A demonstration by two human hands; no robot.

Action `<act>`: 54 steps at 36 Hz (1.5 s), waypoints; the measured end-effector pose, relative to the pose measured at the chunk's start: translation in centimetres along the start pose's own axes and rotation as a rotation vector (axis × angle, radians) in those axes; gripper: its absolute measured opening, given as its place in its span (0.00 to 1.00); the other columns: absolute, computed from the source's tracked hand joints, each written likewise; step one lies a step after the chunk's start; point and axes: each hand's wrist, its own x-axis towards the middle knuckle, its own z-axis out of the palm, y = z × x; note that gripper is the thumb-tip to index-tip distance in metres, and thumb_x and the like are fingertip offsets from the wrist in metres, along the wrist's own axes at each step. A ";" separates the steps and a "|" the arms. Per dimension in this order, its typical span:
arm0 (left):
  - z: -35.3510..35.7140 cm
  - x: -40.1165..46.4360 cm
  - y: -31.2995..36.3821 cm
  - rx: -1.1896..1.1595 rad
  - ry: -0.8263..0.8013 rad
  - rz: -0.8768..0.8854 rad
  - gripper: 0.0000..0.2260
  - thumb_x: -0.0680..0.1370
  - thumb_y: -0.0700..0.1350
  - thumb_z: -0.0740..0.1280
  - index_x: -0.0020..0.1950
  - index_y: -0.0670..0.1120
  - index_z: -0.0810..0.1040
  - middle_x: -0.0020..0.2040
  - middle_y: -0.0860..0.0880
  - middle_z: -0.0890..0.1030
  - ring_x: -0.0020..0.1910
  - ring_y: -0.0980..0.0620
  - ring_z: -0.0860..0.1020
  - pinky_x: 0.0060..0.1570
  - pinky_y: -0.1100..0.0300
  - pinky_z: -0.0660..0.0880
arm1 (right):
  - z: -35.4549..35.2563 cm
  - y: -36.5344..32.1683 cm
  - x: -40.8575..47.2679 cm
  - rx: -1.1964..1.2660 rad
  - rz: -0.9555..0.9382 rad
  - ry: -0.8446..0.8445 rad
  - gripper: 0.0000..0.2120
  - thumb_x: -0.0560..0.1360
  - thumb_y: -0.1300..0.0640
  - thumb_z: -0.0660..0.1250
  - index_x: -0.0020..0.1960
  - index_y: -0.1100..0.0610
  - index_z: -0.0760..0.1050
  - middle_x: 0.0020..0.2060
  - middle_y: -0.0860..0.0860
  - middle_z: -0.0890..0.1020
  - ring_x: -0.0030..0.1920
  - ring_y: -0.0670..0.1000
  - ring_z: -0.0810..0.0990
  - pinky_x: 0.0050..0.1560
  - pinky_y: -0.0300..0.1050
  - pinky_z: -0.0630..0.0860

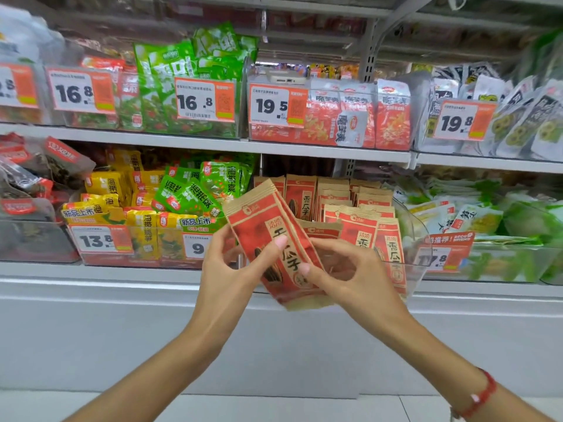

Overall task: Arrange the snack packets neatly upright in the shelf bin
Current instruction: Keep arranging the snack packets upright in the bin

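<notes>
Snack packets (271, 242), red and kraft-brown, are held as a small fanned stack between both hands, just in front of the lower shelf's front edge and tilted with their tops leaning left. The left hand (231, 269) is curled round the stack's left edge, its thumb pressed on the printed face of the front packet and its fingers hidden behind. The right hand (344, 272) is closed on the stack's lower right side, its fingertip touching the front face near the bottom. Both forearms are raised from the lower corners and converge on the stack; a red bracelet (478, 397) is worn on the right wrist. More matching packets (359, 208) are seen standing upright in the clear shelf bin (417, 257) directly behind the hands.
</notes>
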 end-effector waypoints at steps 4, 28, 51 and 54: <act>-0.5 0.3 0.5 -0.080 -0.137 -0.084 0.10 0.75 0.49 0.70 0.56 0.53 0.80 0.50 0.58 0.84 0.47 0.62 0.82 0.39 0.68 0.78 | -1.2 0.1 0.6 0.199 0.189 -0.140 0.10 0.72 0.54 0.72 0.50 0.40 0.80 0.43 0.40 0.85 0.46 0.41 0.83 0.45 0.39 0.80; 0.0 -0.1 0.7 -0.159 -0.127 -0.088 0.06 0.78 0.42 0.67 0.51 0.47 0.83 0.42 0.54 0.86 0.39 0.60 0.83 0.34 0.68 0.77 | -2.2 0.7 1.0 0.009 0.278 -0.109 0.21 0.70 0.46 0.71 0.62 0.44 0.74 0.47 0.42 0.83 0.47 0.41 0.82 0.51 0.42 0.80; -0.9 0.8 1.0 -0.061 -0.333 -0.263 0.26 0.66 0.64 0.74 0.59 0.52 0.80 0.54 0.55 0.84 0.55 0.59 0.81 0.55 0.57 0.78 | -1.3 0.1 0.2 0.101 0.343 -0.407 0.30 0.60 0.41 0.77 0.60 0.42 0.72 0.55 0.40 0.81 0.53 0.38 0.81 0.54 0.40 0.76; -1.2 1.0 0.9 -0.079 -0.368 -0.293 0.26 0.66 0.61 0.74 0.60 0.49 0.80 0.54 0.52 0.84 0.55 0.55 0.82 0.55 0.57 0.78 | -1.7 -0.3 0.1 0.099 0.374 -0.474 0.29 0.62 0.43 0.75 0.61 0.44 0.72 0.56 0.41 0.80 0.54 0.39 0.81 0.56 0.41 0.76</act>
